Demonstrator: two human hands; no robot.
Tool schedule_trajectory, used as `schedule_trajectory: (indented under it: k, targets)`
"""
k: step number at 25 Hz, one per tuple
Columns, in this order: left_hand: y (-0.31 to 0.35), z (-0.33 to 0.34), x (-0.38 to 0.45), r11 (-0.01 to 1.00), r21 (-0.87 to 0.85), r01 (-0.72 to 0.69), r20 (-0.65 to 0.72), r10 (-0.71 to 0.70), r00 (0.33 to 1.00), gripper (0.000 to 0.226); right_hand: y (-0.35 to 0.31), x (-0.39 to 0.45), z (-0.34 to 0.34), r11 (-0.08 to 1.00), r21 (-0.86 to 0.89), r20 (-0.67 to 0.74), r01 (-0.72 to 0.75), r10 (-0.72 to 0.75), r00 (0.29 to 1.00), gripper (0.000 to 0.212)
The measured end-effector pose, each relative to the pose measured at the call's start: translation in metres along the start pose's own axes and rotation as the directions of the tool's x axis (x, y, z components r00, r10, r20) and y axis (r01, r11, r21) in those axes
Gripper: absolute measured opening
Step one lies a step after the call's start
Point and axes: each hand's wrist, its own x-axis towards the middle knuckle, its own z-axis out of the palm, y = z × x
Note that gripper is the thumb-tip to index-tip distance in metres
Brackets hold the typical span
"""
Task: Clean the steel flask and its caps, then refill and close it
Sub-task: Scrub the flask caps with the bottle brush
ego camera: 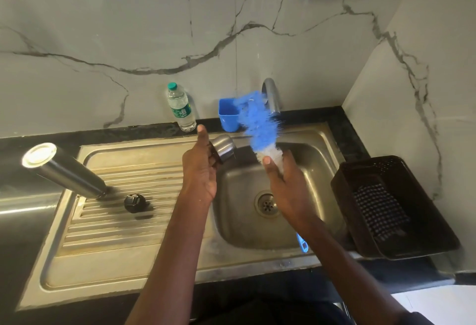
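Left hand (199, 170) grips steel cap (223, 148); right hand (286, 183) grips bottle brush (260, 123) over steel sink (319, 144). Marble-veined wall (128, 28) behind black counter (345, 123).

We see dim, soft indoor light with a cool cast. Glare sits on the steel flask (64, 170) base and the draining board (123, 196). The bottle brush (260, 123) bristles smear with motion blur. Wide-angle distortion bends the counter edges.
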Motion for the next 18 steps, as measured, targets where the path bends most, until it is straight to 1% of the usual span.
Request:
schedule_trajectory:
  k: [2,4,5,6,7,8,9,10,11,13,15,17,18]
  targets:
    - [0.001,0.001,0.001,0.998,-0.046,0.032,0.043,-0.03,0.999,0.058,0.002,-0.005,0.009,0.992,-0.088,0.094,0.09,-0.082,0.992,0.049]
    - [0.004,0.0,0.0,0.992,-0.1,0.078,0.09,-0.069,0.994,0.068,0.011,-0.009,0.019,0.985,-0.157,0.153,0.071,-0.047,0.987,0.058]
    - [0.005,-0.001,0.001,0.989,-0.115,0.091,0.096,-0.08,0.992,0.072,0.017,-0.008,0.022,0.984,-0.176,0.136,0.004,0.02,0.99,0.06]
    - [0.005,-0.003,0.003,0.988,-0.123,0.097,0.098,-0.085,0.992,0.076,0.022,-0.005,0.02,0.979,-0.177,0.096,-0.099,0.117,0.988,0.057]
    - [0.006,-0.005,0.005,0.986,-0.129,0.101,0.097,-0.089,0.991,0.078,0.026,-0.001,0.017,0.961,-0.178,0.054,-0.211,0.224,0.973,0.051]
    - [0.007,-0.007,0.006,0.986,-0.131,0.104,0.092,-0.092,0.991,0.08,0.029,0.003,0.012,0.941,-0.172,0.018,-0.291,0.298,0.954,0.044]
    - [0.006,-0.008,0.007,0.986,-0.128,0.104,0.083,-0.093,0.992,0.08,0.028,0.005,0.006,0.933,-0.164,-0.009,-0.32,0.323,0.946,0.039]
    - [0.006,-0.007,0.006,0.988,-0.119,0.1,0.076,-0.092,0.993,0.08,0.025,0.005,0.002,0.938,-0.162,-0.025,-0.308,0.308,0.951,0.037]
    - [0.006,-0.007,0.006,0.99,-0.105,0.093,0.073,-0.086,0.994,0.079,0.019,0.005,0.001,0.952,-0.159,-0.036,-0.262,0.259,0.965,0.036]
    - [0.004,-0.005,0.006,0.996,-0.062,0.071,0.079,-0.066,0.995,0.074,0.009,0.002,0.003,0.976,-0.186,-0.044,-0.116,0.11,0.993,0.043]
    - [0.001,-0.003,0.004,0.999,-0.002,0.043,0.085,-0.043,0.995,0.068,0.005,-0.003,0.007,0.975,-0.22,-0.03,0.016,-0.023,0.999,0.052]
    - [0.0,-0.001,0.0,0.999,0.031,-0.013,0.091,0.01,0.996,0.057,0.011,-0.002,0.009,0.977,-0.196,0.005,0.083,-0.084,0.996,0.048]
    - [0.001,0.0,-0.002,0.998,0.045,-0.044,0.104,0.039,0.994,0.055,0.016,-0.003,0.01,0.978,-0.187,0.039,0.095,-0.089,0.995,0.044]
